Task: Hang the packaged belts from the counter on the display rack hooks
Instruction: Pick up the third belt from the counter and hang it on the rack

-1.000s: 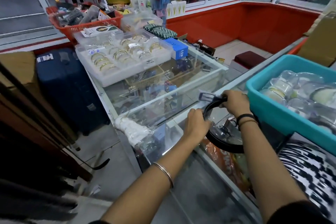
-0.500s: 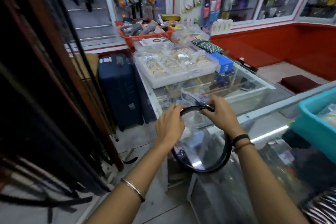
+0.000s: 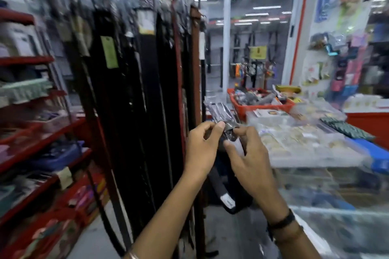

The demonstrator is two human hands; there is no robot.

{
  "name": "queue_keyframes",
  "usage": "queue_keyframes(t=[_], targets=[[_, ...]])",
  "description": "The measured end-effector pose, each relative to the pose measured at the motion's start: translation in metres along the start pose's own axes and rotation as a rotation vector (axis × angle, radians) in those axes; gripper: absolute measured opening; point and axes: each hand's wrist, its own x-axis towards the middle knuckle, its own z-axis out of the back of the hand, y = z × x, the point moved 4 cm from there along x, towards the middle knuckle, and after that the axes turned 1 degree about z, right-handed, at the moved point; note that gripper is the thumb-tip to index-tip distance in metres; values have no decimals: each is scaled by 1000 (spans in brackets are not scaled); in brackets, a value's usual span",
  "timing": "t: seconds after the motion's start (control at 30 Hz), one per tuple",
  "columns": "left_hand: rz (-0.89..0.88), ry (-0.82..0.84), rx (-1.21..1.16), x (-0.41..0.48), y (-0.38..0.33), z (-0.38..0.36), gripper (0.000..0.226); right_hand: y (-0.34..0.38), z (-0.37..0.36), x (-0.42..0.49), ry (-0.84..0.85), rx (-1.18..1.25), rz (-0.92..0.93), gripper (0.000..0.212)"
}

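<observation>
The display rack (image 3: 145,94) fills the left half of the view, crowded with long dark belts hanging side by side. Its hooks are near the top, but blur hides them, so a free one cannot be confirmed from here. The glass counter (image 3: 328,193) runs along your right, carrying clear trays and a red basket.

You hold the packaged belt (image 3: 226,121) between rack and counter, in front of your chest, well below hook level. Your left hand (image 3: 202,149) pinches the top of the package between thumb and forefinger. Your right hand (image 3: 250,153) pinches it just beneath, with the other fingers loosely spread.

Recommendation: the step in hand appears to be readying the hanging end. Find the hole or tab at the top of the wrapper before you lift. Keep one pinch just below it so the plastic stays flat. Choose a hook with room and part the neighbouring belts first.

The belt is black, sealed in shiny clear plastic that catches the light at the top. Its lower length droops below your hands and shows a small white label. The plastic will likely be slippery, so grip it firmly.
</observation>
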Motion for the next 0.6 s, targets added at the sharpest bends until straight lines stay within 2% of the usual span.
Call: queue_keyframes(t=[0.13, 0.3, 0.5, 0.6], targets=[[-119, -67, -48, 22, -47, 42, 20, 42, -23, 34, -81, 117, 125, 28], [-256, -154, -46, 55, -100, 79, 17, 89, -47, 76, -190, 284, 256, 57], [-417, -212, -19, 100, -153, 116, 6, 135, -63, 131, -195, 369, 386, 55], [-497, -199, 0, 115, -175, 127, 18, 150, -67, 150, -179, 424, 427, 55]])
